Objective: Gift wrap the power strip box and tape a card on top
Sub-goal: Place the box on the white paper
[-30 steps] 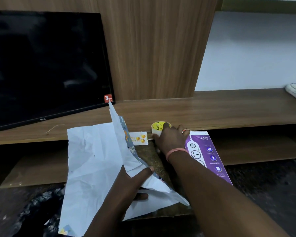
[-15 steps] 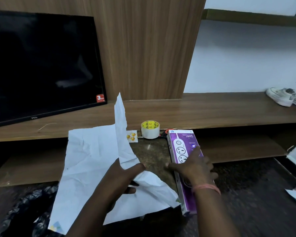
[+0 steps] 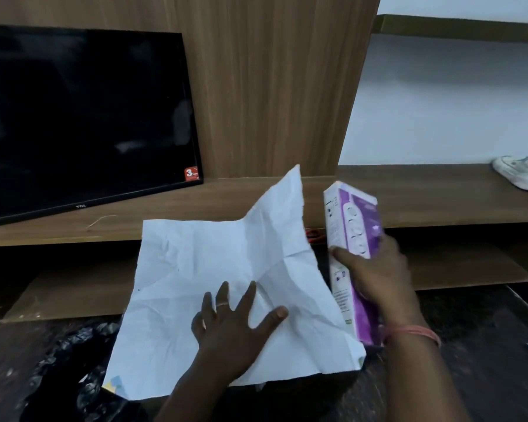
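Note:
The wrapping paper (image 3: 201,269) lies spread out with its white underside up, creased, its far right corner standing up. My left hand (image 3: 235,327) presses flat on the sheet's near middle with fingers spread. The purple and white power strip box (image 3: 351,236) is lifted off the surface and tilted, just right of the paper. My right hand (image 3: 375,269) grips the box around its middle. The tape roll and the card are hidden behind the paper.
A black television (image 3: 80,117) stands on the wooden shelf (image 3: 439,196) at the back left. A white shoe (image 3: 521,175) lies on the shelf at far right. Crumpled black plastic (image 3: 64,373) sits at the near left. Something orange (image 3: 314,234) shows behind the paper's right edge.
My left hand let go of the raised flap and flattened the paper. My right hand moved from the tape roll to the box and lifted it off the surface.

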A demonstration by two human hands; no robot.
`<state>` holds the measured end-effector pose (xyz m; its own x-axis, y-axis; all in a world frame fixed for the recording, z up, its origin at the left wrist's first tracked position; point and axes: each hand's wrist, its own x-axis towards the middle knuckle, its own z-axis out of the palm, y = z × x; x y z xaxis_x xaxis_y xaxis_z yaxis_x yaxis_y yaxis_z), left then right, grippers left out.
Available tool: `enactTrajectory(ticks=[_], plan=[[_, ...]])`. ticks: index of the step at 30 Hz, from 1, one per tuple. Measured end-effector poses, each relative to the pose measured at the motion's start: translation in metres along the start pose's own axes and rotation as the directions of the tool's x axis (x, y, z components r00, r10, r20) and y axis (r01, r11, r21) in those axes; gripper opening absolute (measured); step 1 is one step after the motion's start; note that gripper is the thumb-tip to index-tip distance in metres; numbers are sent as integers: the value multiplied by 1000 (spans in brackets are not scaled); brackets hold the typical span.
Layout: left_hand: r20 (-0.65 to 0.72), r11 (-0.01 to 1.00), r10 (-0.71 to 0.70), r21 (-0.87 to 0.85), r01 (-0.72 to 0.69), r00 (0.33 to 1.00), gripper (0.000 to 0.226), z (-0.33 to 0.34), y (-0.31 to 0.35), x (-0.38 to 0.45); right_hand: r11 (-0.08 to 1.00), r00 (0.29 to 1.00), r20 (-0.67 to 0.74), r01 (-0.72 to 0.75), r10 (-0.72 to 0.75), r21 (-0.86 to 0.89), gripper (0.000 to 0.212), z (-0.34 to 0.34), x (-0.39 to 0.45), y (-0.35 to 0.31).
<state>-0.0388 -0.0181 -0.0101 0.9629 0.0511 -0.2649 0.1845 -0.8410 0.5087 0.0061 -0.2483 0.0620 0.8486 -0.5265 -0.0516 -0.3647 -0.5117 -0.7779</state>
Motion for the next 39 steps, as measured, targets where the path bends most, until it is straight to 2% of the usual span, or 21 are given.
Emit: enactTrajectory(ticks=[4, 7, 9, 11, 15, 18, 22, 26, 30, 33, 35, 37, 39], plan=[[51, 980, 27, 197, -36, 998, 123, 11, -20, -7, 996, 973, -214, 87, -92, -32, 107, -32, -9, -17], [71, 960, 40, 272, -58, 997, 118, 14, -26, -9, 973, 931, -286, 230, -227, -21, 102, -48, -18, -35], [62, 951, 57, 299, -73, 996, 114, 16, -27, -9, 947, 916, -256, 322, -310, 4, 104, -42, -25, -47], [47, 946, 67, 313, -78, 997, 114, 19, -30, -7, 935, 920, -178, 354, -350, -7, 106, -21, -32, -54], [22, 944, 84, 320, -86, 996, 113, 21, -31, -7, 894, 924, 33, 378, -382, -240, 101, 33, -45, -52], [-11, 947, 94, 310, -86, 996, 98, 20, -32, -7, 882, 935, 130, 356, -331, -308, 101, 63, -52, -38], [-146, 951, 74, 307, -25, 987, 84, 15, -41, -3, 893, 956, 137, 291, -259, -343, 99, 79, -60, -17], [-64, 949, 22, 314, -1, 998, 89, 13, -51, -2, 908, 968, 165, 238, -191, -345, 106, 81, -61, -3], [-93, 960, 40, 281, -12, 995, 87, 11, -53, -5, 917, 969, 160, 232, -188, -325, 111, 78, -64, 0], [-199, 988, 74, 151, -44, 977, 76, 10, -52, -6, 916, 966, 115, 257, -233, -308, 110, 73, -67, -3], [-284, 986, 78, -118, -116, 956, 64, 4, -43, -9, 915, 965, 112, 260, -236, -308, 110, 73, -71, -6], [-254, 886, 34, -440, -147, 967, 52, -8, -28, -18, 920, 963, 140, 263, -231, -290, 109, 72, -79, -9], [-59, 694, 46, -716, -75, 997, 51, -21, -13, -31, 938, 960, 160, 260, -227, -229, 107, 74, -87, -13]])
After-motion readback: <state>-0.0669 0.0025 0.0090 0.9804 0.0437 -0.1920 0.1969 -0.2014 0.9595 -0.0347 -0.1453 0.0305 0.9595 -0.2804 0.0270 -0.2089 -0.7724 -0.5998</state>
